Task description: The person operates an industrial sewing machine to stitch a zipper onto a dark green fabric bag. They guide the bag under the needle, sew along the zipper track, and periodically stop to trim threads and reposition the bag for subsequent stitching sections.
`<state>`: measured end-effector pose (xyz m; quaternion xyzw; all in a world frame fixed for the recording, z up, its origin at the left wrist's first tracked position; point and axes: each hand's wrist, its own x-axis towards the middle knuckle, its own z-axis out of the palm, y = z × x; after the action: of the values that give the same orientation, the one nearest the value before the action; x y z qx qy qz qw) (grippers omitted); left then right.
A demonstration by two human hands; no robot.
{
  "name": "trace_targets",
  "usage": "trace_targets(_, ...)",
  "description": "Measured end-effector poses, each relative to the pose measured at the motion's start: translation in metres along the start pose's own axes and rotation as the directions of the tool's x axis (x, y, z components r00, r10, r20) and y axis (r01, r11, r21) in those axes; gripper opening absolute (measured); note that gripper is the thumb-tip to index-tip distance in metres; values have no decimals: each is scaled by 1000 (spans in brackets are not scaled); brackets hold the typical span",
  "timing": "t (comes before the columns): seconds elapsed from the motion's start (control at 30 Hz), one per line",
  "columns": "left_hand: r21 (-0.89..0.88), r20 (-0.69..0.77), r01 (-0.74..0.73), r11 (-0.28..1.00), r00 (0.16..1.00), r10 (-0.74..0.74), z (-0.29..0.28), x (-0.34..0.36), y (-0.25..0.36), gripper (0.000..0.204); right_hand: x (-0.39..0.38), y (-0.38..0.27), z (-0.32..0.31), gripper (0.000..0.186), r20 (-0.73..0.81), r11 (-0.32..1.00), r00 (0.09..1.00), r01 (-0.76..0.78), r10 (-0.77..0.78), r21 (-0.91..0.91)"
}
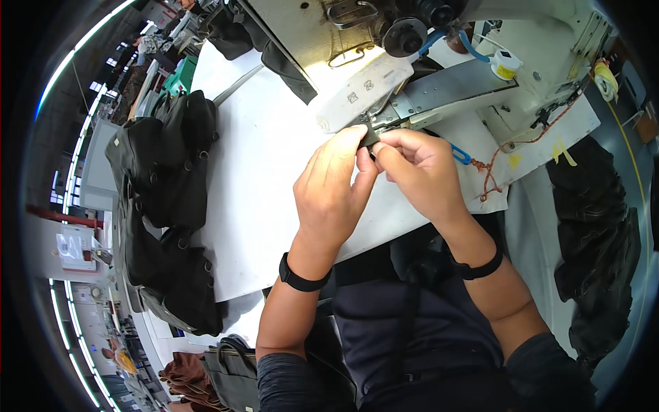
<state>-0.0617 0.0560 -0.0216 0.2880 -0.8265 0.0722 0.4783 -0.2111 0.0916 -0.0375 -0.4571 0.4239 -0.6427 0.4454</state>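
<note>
Small dark piece of leather or fabric (370, 136) sits between the fingertips of both hands, just short of the sewing machine's metal bed (446, 89); whether it touches the machine I cannot tell. The left hand (331, 178) pinches its left side, fingers nearly closed, and the right hand (424, 170) grips its right side between thumb and bent forefinger. Just right of the right hand lies a blue loop handle (461, 154) tied to orange cord (489, 180). Black bags with metal rings (165, 165) are heaped well left of the left hand, on the white table (257, 172).

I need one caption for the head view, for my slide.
Left hand and right hand hold a small dark flat piece beside a white sewing machine, black bags lying at left.
</note>
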Motion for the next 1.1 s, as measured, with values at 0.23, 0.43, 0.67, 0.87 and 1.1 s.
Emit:
trace_targets(0.23,1,62,34,999,997,-34,-3,2,-1,25,7,3,-9,21,77,988,992,109,-101,-106)
trace_targets(0.43,-98,73,220,971,974,-213,-2,8,-2,17,2,15,-3,24,23,995,998,60,-62,79)
trace_targets(0.67,-87,139,142,986,982,-129,-6,7,-4,17,4,13,-11,23,103,999,994,24,-26,26)
trace_targets(0.87,-51,154,90,995,985,-82,-8,15,1,17,12,-1,-20,24,211,986,975,-100,71,131)
trace_targets(1.1,-40,29,188,981,982,-187,4,16,5,10,10,28,-6,19,44,990,990,137,-138,12)
